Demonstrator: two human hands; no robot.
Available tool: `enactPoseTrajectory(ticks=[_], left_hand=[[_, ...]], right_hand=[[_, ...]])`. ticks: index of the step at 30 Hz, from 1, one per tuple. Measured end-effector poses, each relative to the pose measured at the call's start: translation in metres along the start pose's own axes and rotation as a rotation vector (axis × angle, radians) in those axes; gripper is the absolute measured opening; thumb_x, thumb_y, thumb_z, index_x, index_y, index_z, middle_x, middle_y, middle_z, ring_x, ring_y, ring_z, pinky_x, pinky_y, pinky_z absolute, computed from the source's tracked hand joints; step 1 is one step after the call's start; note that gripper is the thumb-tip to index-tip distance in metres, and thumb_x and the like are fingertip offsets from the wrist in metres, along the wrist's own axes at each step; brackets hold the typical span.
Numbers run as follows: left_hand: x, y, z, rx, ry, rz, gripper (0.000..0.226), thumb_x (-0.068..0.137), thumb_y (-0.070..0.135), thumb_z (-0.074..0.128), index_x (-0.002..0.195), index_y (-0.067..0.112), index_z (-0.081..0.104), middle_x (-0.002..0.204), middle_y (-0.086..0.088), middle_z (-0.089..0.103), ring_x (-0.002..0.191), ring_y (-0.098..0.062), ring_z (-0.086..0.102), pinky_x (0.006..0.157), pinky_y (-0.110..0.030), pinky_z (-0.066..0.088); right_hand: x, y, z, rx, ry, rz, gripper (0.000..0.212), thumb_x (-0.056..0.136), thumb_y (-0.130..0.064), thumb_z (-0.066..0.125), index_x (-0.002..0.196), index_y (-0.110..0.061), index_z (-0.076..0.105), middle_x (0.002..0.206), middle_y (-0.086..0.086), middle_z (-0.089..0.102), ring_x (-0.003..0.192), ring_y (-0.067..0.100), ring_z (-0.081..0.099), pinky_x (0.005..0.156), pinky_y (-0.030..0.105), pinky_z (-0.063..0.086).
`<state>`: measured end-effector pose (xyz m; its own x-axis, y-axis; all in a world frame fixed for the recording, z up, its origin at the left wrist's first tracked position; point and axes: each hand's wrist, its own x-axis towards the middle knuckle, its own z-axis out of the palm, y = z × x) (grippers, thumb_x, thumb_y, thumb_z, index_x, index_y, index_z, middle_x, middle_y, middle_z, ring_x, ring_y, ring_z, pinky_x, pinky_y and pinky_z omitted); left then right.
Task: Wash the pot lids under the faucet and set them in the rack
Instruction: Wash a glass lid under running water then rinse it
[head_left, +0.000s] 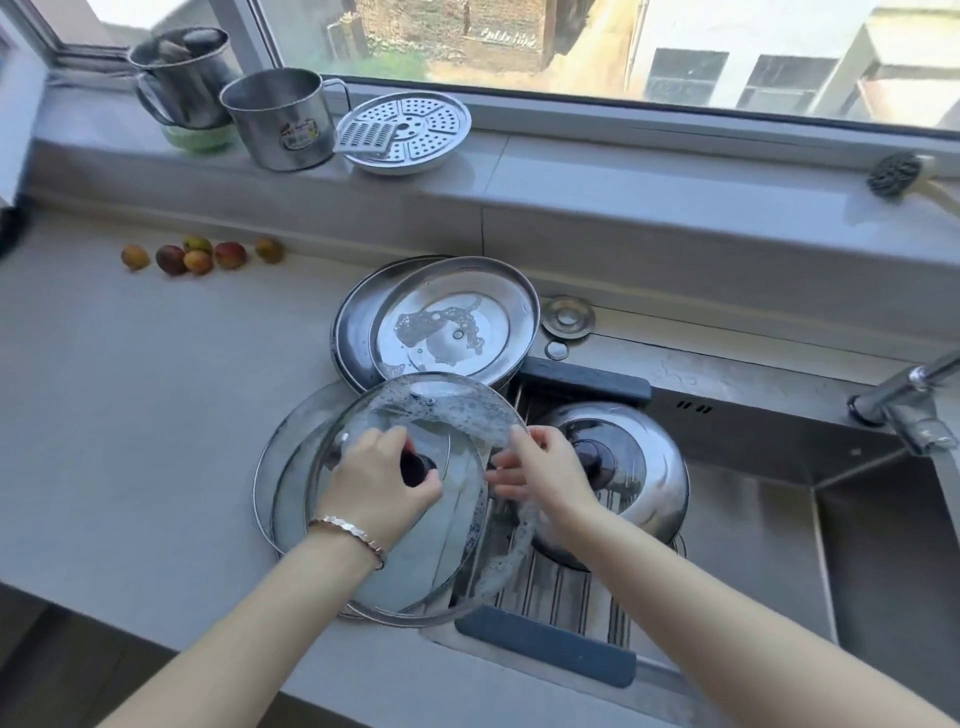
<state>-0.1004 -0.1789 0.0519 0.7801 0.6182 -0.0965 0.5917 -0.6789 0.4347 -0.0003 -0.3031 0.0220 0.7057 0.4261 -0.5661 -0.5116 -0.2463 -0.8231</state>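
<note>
A soapy glass lid (441, 415) is lifted above the counter's edge beside the sink. My left hand (379, 478) grips its dark knob. My right hand (540, 467) holds the lid's right rim with its fingers. Beneath it another glass lid (285, 493) lies on the counter. Two steel lids (457, 322) lie upside down behind, the top one foamy. A domed steel lid (639, 467) with a dark knob rests on the roll-up rack (561, 597) across the sink. The faucet (904, 400) stands at the right; I see no water running.
The sink basin (779, 519) opens to the right of the rack. Several small fruits (197, 257) lie on the counter at the left. Two steel mugs (280, 119), a steamer plate (410, 130) and a scrubber (893, 174) sit on the window sill.
</note>
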Motion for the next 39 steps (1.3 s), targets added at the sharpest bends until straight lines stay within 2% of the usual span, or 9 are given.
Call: enactPoseTrajectory(ticks=[5,9,12,17,22,27,31,35,39], left_hand=[[-0.015,0.07,0.014,-0.099,-0.056,0.307,0.037,0.077,0.04,0.068,0.097,0.01,0.059,0.088,0.004,0.046,0.083,-0.013,0.047,0.071,-0.015,0.029],[-0.013,0.109,0.031,-0.221,0.026,0.343,0.061,0.079,0.059,0.047,0.117,0.013,0.058,0.108,-0.003,0.052,0.102,-0.017,0.048,0.094,-0.024,0.035],[0.0,0.127,0.058,-0.307,-0.063,0.017,0.073,0.081,0.063,0.04,0.134,0.013,0.042,0.135,-0.007,0.044,0.124,-0.023,0.042,0.107,-0.035,0.032],[-0.014,0.172,0.096,-1.105,-0.818,-0.649,0.078,0.079,0.073,0.04,0.105,0.001,0.058,0.106,-0.016,0.066,0.093,-0.031,0.064,0.089,-0.043,0.05],[-0.039,0.22,0.125,-1.166,-0.627,-0.633,0.05,0.091,0.053,0.04,0.065,0.011,0.046,0.049,-0.003,0.044,0.031,-0.01,0.042,0.033,-0.016,0.038],[-0.038,0.261,0.135,-1.192,-0.533,-0.575,0.049,0.095,0.045,0.037,0.06,0.011,0.039,0.061,-0.001,0.031,0.045,-0.012,0.027,0.031,-0.015,0.028],[-0.03,0.277,0.139,-1.227,-0.44,-0.572,0.046,0.094,0.044,0.041,0.063,0.011,0.041,0.061,-0.003,0.031,0.047,-0.012,0.027,0.031,-0.014,0.029],[-0.021,0.289,0.139,-1.288,-0.408,-0.572,0.045,0.094,0.044,0.042,0.061,0.013,0.039,0.047,-0.001,0.033,0.035,-0.012,0.029,0.031,-0.013,0.029],[-0.01,0.296,0.147,-1.223,-0.321,-0.57,0.05,0.09,0.048,0.047,0.06,0.008,0.046,0.05,-0.006,0.041,0.033,-0.015,0.04,0.035,-0.019,0.044]], right_hand=[[-0.022,-0.012,-0.079,0.129,0.192,0.025,0.033,0.1,-0.035,0.036,0.081,-0.013,0.052,0.057,0.006,0.055,0.034,0.008,0.056,0.035,0.016,0.045],[-0.038,-0.004,-0.158,0.206,0.355,0.008,0.034,0.097,-0.039,0.04,0.078,-0.014,0.054,0.05,0.003,0.054,0.032,0.005,0.054,0.034,0.015,0.044],[-0.051,0.007,-0.211,0.248,0.427,0.04,0.034,0.096,-0.04,0.04,0.079,-0.013,0.051,0.06,0.006,0.05,0.031,0.003,0.053,0.032,0.013,0.042],[-0.062,0.024,-0.278,0.276,0.47,0.075,0.034,0.095,-0.043,0.042,0.083,-0.014,0.053,0.06,0.006,0.052,0.031,0.004,0.053,0.032,0.012,0.041],[-0.054,0.037,-0.327,0.209,0.436,0.112,0.032,0.097,-0.04,0.04,0.09,-0.012,0.056,0.047,0.0,0.057,0.038,0.01,0.058,0.037,0.018,0.047],[-0.027,0.031,-0.36,-0.092,0.462,0.123,0.052,0.096,-0.04,0.041,0.112,0.005,0.061,0.086,0.008,0.06,0.082,0.023,0.056,0.086,0.042,0.051],[0.005,0.01,-0.38,-0.123,0.515,0.146,0.066,0.091,-0.051,0.045,0.111,0.011,0.056,0.096,0.023,0.065,0.091,0.037,0.065,0.082,0.042,0.054],[0.033,-0.007,-0.389,-0.121,0.513,0.23,0.051,0.089,-0.056,0.045,0.093,-0.006,0.053,0.071,0.011,0.058,0.067,0.028,0.061,0.061,0.03,0.052],[0.048,-0.009,-0.393,-0.191,0.508,0.299,0.04,0.096,-0.039,0.038,0.11,-0.004,0.052,0.067,0.011,0.054,0.052,0.022,0.053,0.05,0.026,0.045]])
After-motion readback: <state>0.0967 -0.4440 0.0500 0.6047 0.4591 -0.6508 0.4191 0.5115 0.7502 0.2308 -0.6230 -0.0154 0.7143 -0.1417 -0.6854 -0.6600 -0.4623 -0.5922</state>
